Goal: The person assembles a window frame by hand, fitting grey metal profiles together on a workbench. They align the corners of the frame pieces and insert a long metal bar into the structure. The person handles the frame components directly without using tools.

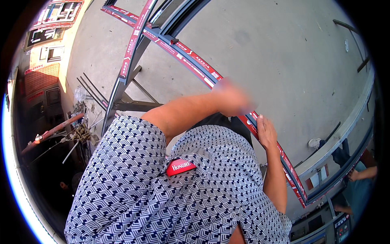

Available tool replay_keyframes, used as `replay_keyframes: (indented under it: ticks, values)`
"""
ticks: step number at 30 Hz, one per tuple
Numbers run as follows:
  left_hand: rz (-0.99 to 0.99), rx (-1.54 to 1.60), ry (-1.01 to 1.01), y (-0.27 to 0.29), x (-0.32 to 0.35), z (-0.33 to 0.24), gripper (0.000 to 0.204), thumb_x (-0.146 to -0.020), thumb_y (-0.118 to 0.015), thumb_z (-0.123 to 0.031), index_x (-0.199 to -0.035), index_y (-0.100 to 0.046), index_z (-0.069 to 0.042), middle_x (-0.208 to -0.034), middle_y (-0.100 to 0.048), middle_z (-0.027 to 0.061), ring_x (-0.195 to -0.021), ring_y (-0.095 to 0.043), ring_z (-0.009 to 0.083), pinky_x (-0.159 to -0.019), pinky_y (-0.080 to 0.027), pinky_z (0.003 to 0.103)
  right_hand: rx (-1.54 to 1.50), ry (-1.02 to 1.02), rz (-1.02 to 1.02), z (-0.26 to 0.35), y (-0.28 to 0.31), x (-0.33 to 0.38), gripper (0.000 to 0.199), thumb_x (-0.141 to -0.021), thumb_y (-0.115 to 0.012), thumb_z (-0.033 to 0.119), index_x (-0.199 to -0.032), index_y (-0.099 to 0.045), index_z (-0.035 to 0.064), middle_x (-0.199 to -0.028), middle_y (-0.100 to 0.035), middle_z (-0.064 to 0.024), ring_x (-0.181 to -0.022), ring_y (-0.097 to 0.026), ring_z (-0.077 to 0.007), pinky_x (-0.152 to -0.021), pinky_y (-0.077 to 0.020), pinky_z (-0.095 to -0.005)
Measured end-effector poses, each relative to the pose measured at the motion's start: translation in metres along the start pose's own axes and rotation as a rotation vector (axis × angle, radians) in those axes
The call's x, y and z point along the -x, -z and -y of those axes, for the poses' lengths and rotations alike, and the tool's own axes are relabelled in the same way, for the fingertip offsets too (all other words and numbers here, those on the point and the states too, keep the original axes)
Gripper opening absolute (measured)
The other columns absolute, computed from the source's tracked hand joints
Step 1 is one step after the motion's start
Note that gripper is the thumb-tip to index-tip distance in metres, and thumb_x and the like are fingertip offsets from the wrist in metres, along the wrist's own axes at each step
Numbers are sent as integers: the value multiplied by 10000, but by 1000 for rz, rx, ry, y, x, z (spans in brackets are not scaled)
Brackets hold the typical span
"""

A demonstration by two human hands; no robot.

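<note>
Red-taped bar (191,59) was laid diagonally in front of the torso, above the grey floor (280,49). Its outer edge was touched by the right hand (266,131), fingers nearly straight and held close together; whether it was gripped couldn't be told. Mid-length, the bar was covered by the left hand (235,99), too blurred for its finger state to be read. At upper left it was crossed by a second taped bar (132,44). A co-worker's arm (365,173) was seen at far right.
</note>
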State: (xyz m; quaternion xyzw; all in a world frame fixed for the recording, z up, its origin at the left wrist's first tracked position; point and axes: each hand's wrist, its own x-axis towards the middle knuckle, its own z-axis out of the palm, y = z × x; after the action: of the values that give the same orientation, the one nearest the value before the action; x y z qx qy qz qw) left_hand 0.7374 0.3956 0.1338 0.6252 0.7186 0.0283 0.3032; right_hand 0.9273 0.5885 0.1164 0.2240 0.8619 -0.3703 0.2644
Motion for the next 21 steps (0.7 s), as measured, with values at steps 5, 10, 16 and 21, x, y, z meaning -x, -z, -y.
replay_keyframes:
  ticks: [5,10,16,21]
  values:
    - [-36,1,-6,-10,0,7,515,-789,-866,-400,-1147,-662,-92,-1070,-676,73,-1097,-668,284,-930,-523,452,31,-36,-50,14,7,2,572,-1111,-368,491,-1114,-680,11,-1089,-691,-323,-1058,-637,-522,-932,-482,-577]
    - [-85,45,7,6,27,34,522,-815,-853,-451,-1140,-656,-93,-1051,-670,79,-1076,-673,297,-899,-538,459,79,-8,-112,10,4,7,584,-1116,-347,468,-1027,-672,-8,-1037,-682,-344,-1005,-625,-555,-891,-476,-581]
    - [-61,-23,33,28,57,73,510,-797,-854,-378,-1151,-634,-85,-1038,-664,82,-1055,-680,299,-894,-553,461,126,133,-178,-3,7,13,528,-1094,-436,445,-1239,-662,-9,-1186,-670,-298,-1091,-631,-489,-962,-495,-542]
    - [-104,-64,41,9,46,60,482,-766,-847,-281,-1141,-626,-74,-1045,-662,73,-1071,-676,283,-903,-562,435,287,539,-237,-15,-3,20,696,-942,-735,413,-1404,-515,-59,-1260,-608,-260,-1152,-586,-442,-987,-492,-529]
